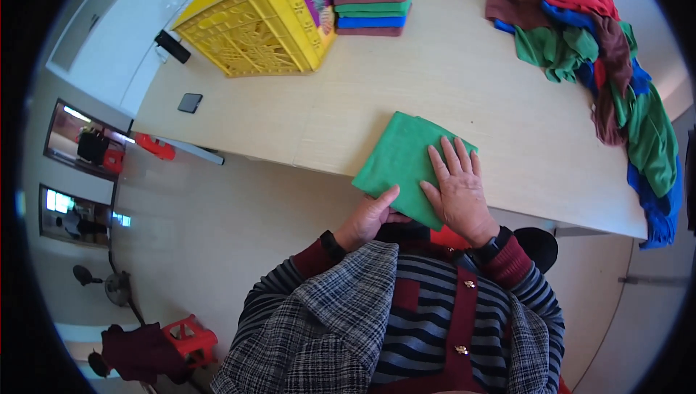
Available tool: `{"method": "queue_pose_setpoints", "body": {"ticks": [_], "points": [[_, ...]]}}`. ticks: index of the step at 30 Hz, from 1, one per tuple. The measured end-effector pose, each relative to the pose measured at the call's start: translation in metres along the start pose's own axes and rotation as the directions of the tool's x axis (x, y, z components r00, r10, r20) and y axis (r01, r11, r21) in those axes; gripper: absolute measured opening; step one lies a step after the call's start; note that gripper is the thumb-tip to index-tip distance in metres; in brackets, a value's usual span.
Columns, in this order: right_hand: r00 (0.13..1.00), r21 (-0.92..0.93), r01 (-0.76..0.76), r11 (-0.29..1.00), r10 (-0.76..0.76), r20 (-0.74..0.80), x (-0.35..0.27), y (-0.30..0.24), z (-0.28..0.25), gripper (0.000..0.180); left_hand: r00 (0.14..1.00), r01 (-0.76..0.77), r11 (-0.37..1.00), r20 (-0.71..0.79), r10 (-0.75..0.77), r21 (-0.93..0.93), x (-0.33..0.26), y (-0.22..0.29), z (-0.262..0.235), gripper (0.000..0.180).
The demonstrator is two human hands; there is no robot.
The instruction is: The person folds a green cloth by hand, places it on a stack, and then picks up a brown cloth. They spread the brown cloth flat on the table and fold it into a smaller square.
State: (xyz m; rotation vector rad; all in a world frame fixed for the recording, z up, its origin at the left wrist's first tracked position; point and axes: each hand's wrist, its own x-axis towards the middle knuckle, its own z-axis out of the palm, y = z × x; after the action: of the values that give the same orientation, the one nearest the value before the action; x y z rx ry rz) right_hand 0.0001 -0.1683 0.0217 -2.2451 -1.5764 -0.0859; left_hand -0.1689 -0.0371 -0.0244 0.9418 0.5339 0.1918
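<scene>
A green cloth [399, 155], folded into a flat rectangle, lies at the near edge of the table with its near corner reaching past the edge. My left hand [365, 220] grips that near edge, thumb on top and the other fingers underneath. On the right part of the cloth, my right hand [461, 195] rests flat with its fingers stretched out. Beyond it stands a neat stack of folded cloths [371, 11] in blue, green and brown. Loose, crumpled cloths [573, 46] in brown, red, green and blue heap up at the far right, and some hang over the table's right edge.
A yellow plastic crate [264, 35] stands left of the stack on the pale wooden table [319, 115]. A phone [190, 102] and a black box-shaped object [172, 47] lie near the left end. On the floor at lower left are a red stool [190, 343] and a fan [116, 289].
</scene>
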Motion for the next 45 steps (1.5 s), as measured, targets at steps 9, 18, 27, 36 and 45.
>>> {"method": "queue_pose_setpoints", "body": {"ticks": [9,18,27,36,45], "points": [[0.977,0.338,0.017,0.941,0.057,-0.207,-0.024,0.073,-0.016,0.035,0.987,-0.073,0.991,-0.133,0.087,0.108,-0.006,0.131,-0.004,0.045],[0.914,0.080,-0.230,0.970,0.244,-0.325,-0.059,0.119,-0.033,0.034,0.862,-0.506,0.827,0.189,0.471,0.244,0.151,0.365,0.024,0.036],[0.883,0.050,-0.326,0.944,0.323,-0.340,-0.049,0.106,-0.035,0.041,0.874,-0.485,0.870,0.061,0.481,0.091,0.326,0.431,-0.019,0.045],[0.857,0.023,-0.410,0.912,0.394,-0.332,-0.055,0.108,-0.039,0.042,0.946,-0.322,0.942,-0.067,0.316,-0.092,0.352,0.412,-0.044,0.048],[0.891,0.077,-0.316,0.946,0.323,-0.319,-0.058,0.130,-0.043,0.037,0.969,-0.224,0.975,0.106,0.224,-0.012,0.307,0.313,-0.013,0.027]]}}
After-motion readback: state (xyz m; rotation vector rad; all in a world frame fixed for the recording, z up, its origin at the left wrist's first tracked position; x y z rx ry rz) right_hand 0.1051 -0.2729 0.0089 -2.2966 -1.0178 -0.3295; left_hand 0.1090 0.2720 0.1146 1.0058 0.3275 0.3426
